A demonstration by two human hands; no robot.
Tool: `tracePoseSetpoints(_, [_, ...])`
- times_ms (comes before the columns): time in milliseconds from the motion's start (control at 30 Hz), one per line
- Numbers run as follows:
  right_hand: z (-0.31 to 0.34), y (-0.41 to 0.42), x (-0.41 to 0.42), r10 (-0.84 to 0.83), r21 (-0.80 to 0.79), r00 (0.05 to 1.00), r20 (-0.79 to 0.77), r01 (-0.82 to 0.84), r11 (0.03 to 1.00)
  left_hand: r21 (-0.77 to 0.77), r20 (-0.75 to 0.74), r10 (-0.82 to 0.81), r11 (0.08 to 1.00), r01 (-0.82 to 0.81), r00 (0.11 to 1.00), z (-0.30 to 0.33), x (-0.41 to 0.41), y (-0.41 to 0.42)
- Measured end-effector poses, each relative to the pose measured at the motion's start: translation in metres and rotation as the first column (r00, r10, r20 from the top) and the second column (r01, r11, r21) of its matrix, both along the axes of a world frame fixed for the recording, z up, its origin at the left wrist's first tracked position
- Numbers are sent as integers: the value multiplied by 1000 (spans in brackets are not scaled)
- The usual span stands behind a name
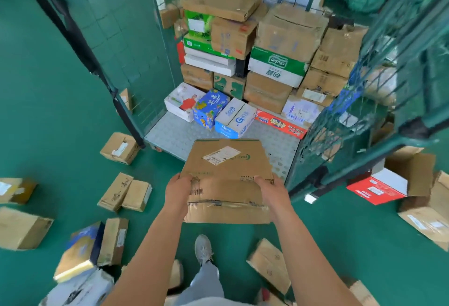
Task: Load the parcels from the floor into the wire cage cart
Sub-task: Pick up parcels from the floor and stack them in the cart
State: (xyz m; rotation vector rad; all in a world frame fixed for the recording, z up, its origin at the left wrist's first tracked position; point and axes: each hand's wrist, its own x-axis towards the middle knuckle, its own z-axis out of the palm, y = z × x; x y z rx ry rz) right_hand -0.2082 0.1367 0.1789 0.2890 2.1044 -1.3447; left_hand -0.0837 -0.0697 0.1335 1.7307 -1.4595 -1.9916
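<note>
Fingers of both hands hidden beneath the held cardboard box (227, 179). Printing on its shipping label (220, 155) too small to read. Floor parcel (20, 228) cut off at left edge; cage door (379, 82) blurred.

A box (227, 179) sits at centre, held between both hands; the cart (170, 133) at twelve o'clock holds stacked parcels (267, 58); loose parcels (125, 192) lie at nine.

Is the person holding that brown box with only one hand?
No, both the left hand and the right hand grip the cardboard box, one on each side, in front of the wire cage cart.
</note>
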Motion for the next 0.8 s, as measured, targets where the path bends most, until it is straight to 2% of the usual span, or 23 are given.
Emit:
tracePoseSetpoints(100, [-2,-28,-13,-47,30,999,16,46,998,-42,-2,-7,999,7,1000,17,-29,-26])
tracePoseSetpoints(500, [-2,-69,-75,-98,62,995,-26,99,993,-29,-75,-80,997,78,994,5,-97,-73])
tracePoseSetpoints(600, [-12,-72,-93,-90,88,996,-21,91,992,-57,-48,-134,990,131,990,-5,-122,-80])
tracePoseSetpoints(800, [-38,-60,-146,-66,179,994,87,50,983,-34,25,-250,967,251,968,-28,-182,-82])
